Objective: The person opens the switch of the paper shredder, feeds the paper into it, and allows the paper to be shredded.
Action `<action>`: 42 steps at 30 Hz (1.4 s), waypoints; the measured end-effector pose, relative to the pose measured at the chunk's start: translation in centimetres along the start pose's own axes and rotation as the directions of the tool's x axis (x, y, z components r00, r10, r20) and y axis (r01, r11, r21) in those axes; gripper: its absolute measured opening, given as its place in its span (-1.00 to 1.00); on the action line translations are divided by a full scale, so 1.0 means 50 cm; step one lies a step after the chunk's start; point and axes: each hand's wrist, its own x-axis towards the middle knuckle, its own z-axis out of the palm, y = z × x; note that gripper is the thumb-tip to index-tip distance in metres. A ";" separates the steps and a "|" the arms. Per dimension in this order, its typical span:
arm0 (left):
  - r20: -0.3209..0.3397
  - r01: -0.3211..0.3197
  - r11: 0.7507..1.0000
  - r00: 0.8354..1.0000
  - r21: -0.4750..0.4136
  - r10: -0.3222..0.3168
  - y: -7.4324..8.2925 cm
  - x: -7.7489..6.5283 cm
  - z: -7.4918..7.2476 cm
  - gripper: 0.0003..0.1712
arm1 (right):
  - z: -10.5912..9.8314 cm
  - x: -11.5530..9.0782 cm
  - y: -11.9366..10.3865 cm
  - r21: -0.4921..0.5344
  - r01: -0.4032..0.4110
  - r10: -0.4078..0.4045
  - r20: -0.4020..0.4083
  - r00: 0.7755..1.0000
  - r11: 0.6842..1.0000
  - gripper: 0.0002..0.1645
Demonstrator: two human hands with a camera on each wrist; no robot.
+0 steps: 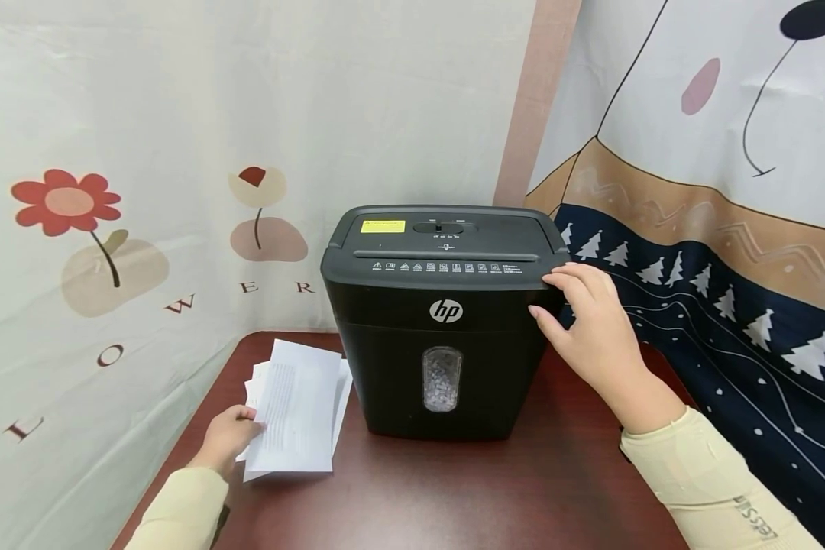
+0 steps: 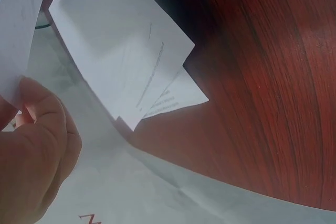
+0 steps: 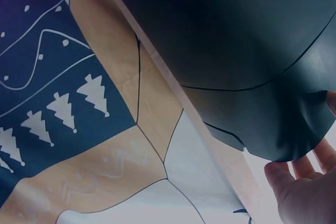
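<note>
A black HP paper shredder [image 1: 392, 359] stands upright on the table, with paper bits behind its small front window [image 1: 442, 380]. Left of it, my left hand [image 1: 227, 441] pinches a printed sheet of paper [image 1: 302, 412] by its left edge. Under that sheet, more papers [image 2: 115, 40] lie fanned out on the table, as the left wrist view shows. My right hand [image 1: 594, 328] rests its fingertips on the shredder's top right corner, thumb toward the front. In the right wrist view, those loosely bent fingers [image 3: 281, 174] meet the rim of the shredder [image 3: 236, 40].
The dark red wooden table [image 1: 447, 489] has rounded back corners. A pale curtain printed with flowers [image 1: 399, 99] hangs behind it, and a navy cloth with white trees [image 1: 715, 328] hangs at the right. A slider switch [image 1: 438, 228] sits on the shredder's top.
</note>
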 end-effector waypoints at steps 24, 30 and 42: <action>0.028 0.012 0.985 1.000 -0.170 -0.007 0.017 -0.066 -0.073 -0.61 | -0.003 0.001 -0.005 -0.006 -0.003 0.003 0.004 1.000 1.000 -0.52; 0.030 -0.012 0.978 0.999 -0.209 0.018 0.040 -0.083 -0.091 -0.63 | -0.002 0.000 -0.005 -0.011 -0.002 0.002 0.005 1.000 1.000 -0.51; 0.000 -0.100 0.877 0.994 -0.471 0.113 0.076 -0.115 -0.115 -0.81 | -0.004 0.001 -0.008 -0.013 -0.020 0.020 0.035 0.999 1.000 -0.52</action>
